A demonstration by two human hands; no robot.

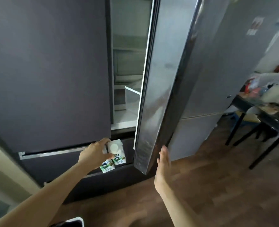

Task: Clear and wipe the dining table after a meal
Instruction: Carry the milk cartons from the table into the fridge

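Observation:
I stand in front of a dark grey fridge (50, 71). Its right door (161, 89) is swung partly open, showing lit white shelves (129, 95) inside. My left hand (94, 153) grips two small white-and-green milk cartons (116, 155) held together, low in front of the fridge's drawer. My right hand (164, 163) is flat with fingers stretched out, touching the lower edge of the open door. The dining table (276, 122) is at the far right, dark-topped and covered with clutter.
A second, silver fridge (225, 71) stands right of the open door. Dark chairs or table legs (253, 141) stand under the table. The floor is brown wood (217, 185). A pale wall or cabinet edge (2, 161) runs along the left.

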